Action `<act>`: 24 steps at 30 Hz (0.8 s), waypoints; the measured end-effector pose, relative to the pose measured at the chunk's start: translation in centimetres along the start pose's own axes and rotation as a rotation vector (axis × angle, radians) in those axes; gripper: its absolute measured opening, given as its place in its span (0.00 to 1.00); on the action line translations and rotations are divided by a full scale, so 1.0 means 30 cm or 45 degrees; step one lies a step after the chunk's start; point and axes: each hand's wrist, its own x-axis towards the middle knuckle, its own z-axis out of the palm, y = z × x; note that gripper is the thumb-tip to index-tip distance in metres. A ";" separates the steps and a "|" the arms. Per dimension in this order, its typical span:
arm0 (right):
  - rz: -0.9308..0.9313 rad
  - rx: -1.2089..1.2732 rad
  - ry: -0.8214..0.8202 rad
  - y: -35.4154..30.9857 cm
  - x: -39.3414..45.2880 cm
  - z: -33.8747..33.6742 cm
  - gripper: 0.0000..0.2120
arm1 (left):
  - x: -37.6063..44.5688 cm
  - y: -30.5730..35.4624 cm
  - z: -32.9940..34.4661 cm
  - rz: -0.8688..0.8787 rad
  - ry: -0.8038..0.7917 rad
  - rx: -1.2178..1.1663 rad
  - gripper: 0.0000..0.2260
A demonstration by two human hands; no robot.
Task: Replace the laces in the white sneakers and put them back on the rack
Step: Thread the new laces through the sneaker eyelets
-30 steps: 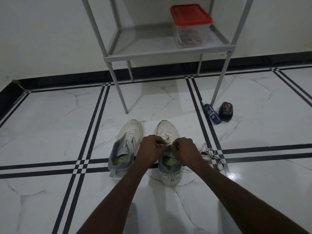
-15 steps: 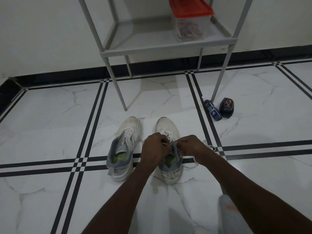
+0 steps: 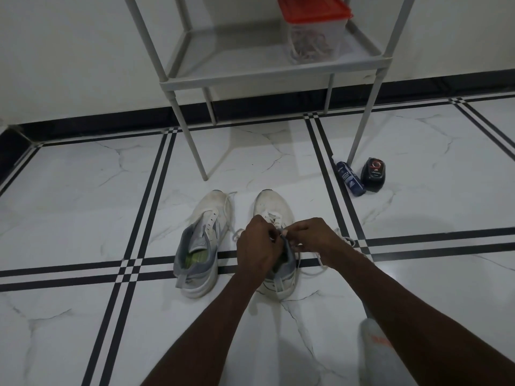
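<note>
Sneakers are set side by side on the tiled floor (image 3: 83,204), toes pointed away from the person toward the rack (image 3: 273,76), heels nearest the arms. The rack stands beyond them against the wall, its lower shelf bare at the left and holding a red-lidded box (image 3: 315,29) at the right. The left sneaker (image 3: 206,238) lies untouched, its tongue pulled open and its eyelets seemingly empty. The right sneaker (image 3: 274,207) is half hidden under both hands, which meet over its upper eyelets.

The long axis of that shoe runs straight out from the body, so the lacing row is met head-on and each hand is placed on its own side of it. The left hand (image 3: 257,243) is curled over the tongue and collar; the right hand (image 3: 312,235) reaches in from the right, its fingers closed in a pinch. A white lace (image 3: 302,250) is pinched between the two hands where they meet, and slack trails off to the floor at the right of the shoe. Neither hand is clearly nearer; both are judged to be at the same eyelet pair, near the top of the row. Lacing of this shoe is judged close to finished, while the other is not yet begun.

A blue bottle (image 3: 349,178) and a black polish tin (image 3: 373,174) lie by the rack's right front leg, well apart from the shoes. A socked foot (image 3: 376,349) is seen at the lower right.
</note>
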 end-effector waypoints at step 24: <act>0.069 -0.073 -0.088 -0.020 0.037 0.025 0.08 | -0.034 0.021 -0.006 -0.018 0.133 -0.011 0.08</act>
